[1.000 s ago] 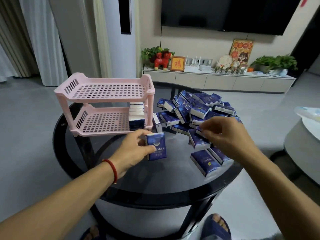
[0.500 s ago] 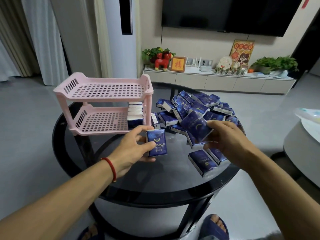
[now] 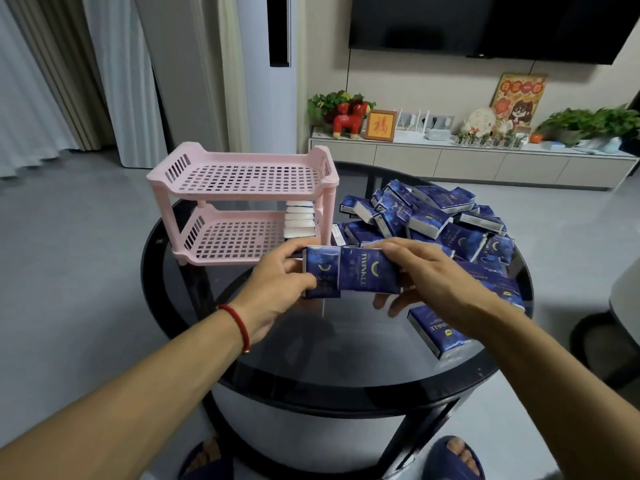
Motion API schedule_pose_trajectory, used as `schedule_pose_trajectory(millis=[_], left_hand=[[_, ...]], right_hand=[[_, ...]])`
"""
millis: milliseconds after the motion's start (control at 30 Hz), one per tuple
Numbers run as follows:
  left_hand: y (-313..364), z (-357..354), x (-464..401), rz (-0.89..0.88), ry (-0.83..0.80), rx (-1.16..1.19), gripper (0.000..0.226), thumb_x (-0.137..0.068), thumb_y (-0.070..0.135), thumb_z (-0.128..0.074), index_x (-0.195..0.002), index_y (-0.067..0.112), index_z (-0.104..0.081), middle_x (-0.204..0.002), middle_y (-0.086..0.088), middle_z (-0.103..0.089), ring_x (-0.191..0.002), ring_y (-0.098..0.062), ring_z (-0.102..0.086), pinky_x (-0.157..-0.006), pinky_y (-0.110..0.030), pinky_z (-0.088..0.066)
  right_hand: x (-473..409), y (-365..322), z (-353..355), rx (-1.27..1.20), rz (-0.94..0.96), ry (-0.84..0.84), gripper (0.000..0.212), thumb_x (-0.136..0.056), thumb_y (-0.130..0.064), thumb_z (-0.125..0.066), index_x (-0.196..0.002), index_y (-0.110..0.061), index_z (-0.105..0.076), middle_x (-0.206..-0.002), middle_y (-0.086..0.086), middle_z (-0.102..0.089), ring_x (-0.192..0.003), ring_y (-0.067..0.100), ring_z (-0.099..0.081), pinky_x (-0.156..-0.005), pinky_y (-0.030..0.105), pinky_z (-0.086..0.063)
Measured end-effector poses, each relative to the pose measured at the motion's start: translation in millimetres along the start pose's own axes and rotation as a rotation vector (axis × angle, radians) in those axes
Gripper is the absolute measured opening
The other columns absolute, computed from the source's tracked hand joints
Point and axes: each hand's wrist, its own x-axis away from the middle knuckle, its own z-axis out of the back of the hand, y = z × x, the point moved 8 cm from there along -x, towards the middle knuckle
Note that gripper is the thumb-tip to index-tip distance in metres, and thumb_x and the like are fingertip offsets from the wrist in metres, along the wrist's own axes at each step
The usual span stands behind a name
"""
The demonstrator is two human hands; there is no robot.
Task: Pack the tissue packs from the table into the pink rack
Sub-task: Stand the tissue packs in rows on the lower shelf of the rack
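A pink two-tier rack (image 3: 242,174) stands at the back left of the round black glass table (image 3: 332,379). A short row of tissue packs (image 3: 299,221) sits at the right end of its lower shelf. My left hand (image 3: 277,285) grips one dark blue tissue pack (image 3: 321,277) in front of the rack. My right hand (image 3: 429,271) holds a second blue pack (image 3: 369,273) against the first one's right side. A pile of blue packs (image 3: 436,220) covers the table's right half, and one loose pack (image 3: 438,330) lies near the front right.
The table's black rim runs close below my forearms. A grey seat (image 3: 623,299) stands just right of the table. Behind are a low TV cabinet (image 3: 467,161) with plants and ornaments, a tall white unit (image 3: 277,74) and curtains. My slippered feet show under the table.
My right hand lifted a pack from the pile and brought it left until it meets the pack in my left hand. The left hand stayed in front of the rack.
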Motion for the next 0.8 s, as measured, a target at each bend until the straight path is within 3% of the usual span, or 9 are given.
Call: schedule_pose_trajectory(millis=[100, 233, 333, 367, 433, 500, 633, 800], left_hand=[[0.1, -1.3, 2.3, 0.015, -0.059, -0.058, 0.072, -0.085, -0.021, -0.058, -0.137, 0.029, -0.057, -0.102, -0.005, -0.078, -0.078, -0.003, -0.072, -0.055, -0.014, -0.050], [-5.0, -3.1, 5.7, 0.069, -0.140, -0.089, 0.059, -0.083, -0.020, -0.052, -0.128, 0.013, -0.068, -0.113, -0.010, -0.077, -0.100, -0.018, -0.070, -0.058, -0.016, -0.050], [-9.0, -3.1, 6.8, 0.099, -0.242, -0.042, 0.055, -0.079, -0.012, -0.049, -0.122, 0.014, -0.073, -0.108, -0.006, -0.075, -0.085, -0.013, -0.064, -0.055, -0.020, -0.039], [-8.7, -4.2, 9.0, 0.095, -0.279, -0.036, 0.050, -0.080, -0.008, -0.054, -0.122, 0.014, -0.072, -0.107, -0.004, -0.074, -0.085, -0.011, -0.065, -0.060, -0.020, -0.042], [-8.9, 0.1, 10.2, 0.064, -0.279, -0.085, 0.042, -0.084, -0.003, -0.069, -0.122, 0.016, -0.070, -0.112, -0.002, -0.076, -0.100, -0.015, -0.072, -0.088, -0.029, -0.056], [-9.5, 12.1, 6.6, 0.012, -0.187, -0.185, 0.051, -0.078, -0.002, -0.082, -0.122, 0.019, -0.067, -0.112, -0.005, -0.077, -0.107, -0.021, -0.073, -0.100, -0.040, -0.057], [-8.0, 35.1, 0.0, -0.032, -0.100, -0.206, 0.060, -0.074, -0.005, -0.086, -0.123, 0.021, -0.062, -0.116, -0.007, -0.075, -0.109, -0.023, -0.073, -0.098, -0.041, -0.059], [-6.1, 46.0, -1.1, -0.073, -0.207, -0.274, 0.052, -0.078, -0.001, -0.084, -0.122, 0.022, -0.067, -0.119, -0.001, -0.075, -0.112, -0.011, -0.071, -0.100, -0.027, -0.055]], right_hand=[[-7.4, -9.7, -16.4, 0.304, 0.135, -0.031, 0.025, -0.107, -0.033, -0.049, -0.121, -0.018, -0.062, -0.097, 0.014, -0.071, -0.065, 0.040, -0.070, -0.045, 0.037, -0.055], [-26.4, -4.2, -29.3, 0.496, 0.156, 0.162, 0.030, -0.098, -0.042, -0.063, -0.113, -0.017, -0.053, -0.085, 0.007, -0.066, -0.056, 0.032, -0.065, -0.041, 0.036, -0.050], [-37.0, -2.5, -38.2, 0.641, 0.203, 0.255, 0.044, -0.093, -0.055, -0.063, -0.118, -0.020, -0.055, -0.103, 0.000, -0.058, -0.079, 0.023, -0.061, -0.060, 0.036, -0.049], [-40.0, -1.7, -42.7, 0.665, 0.213, 0.252, 0.048, -0.092, -0.058, -0.061, -0.120, -0.020, -0.057, -0.107, -0.001, -0.055, -0.087, 0.020, -0.058, -0.068, 0.035, -0.049], [-45.3, -3.1, -52.5, 0.700, 0.246, 0.220, 0.051, -0.091, -0.062, -0.059, -0.118, -0.019, -0.061, -0.109, -0.001, -0.057, -0.096, 0.016, -0.056, -0.077, 0.030, -0.047], [-49.0, -4.9, -60.3, 0.693, 0.277, 0.185, 0.048, -0.092, -0.062, -0.060, -0.115, -0.019, -0.062, -0.107, -0.001, -0.061, -0.095, 0.017, -0.059, -0.077, 0.032, -0.050], [-54.3, 0.5, -66.1, 0.538, 0.210, 0.050, 0.059, -0.087, -0.048, -0.075, -0.135, -0.020, -0.055, -0.120, -0.004, -0.063, -0.092, 0.014, -0.066, -0.075, 0.034, -0.058], [-56.7, -7.6, -70.0, 0.599, 0.249, 0.056, 0.050, -0.081, -0.032, -0.085, -0.125, -0.018, -0.064, -0.104, -0.007, -0.068, -0.089, 0.006, -0.066, -0.081, 0.028, -0.058]])
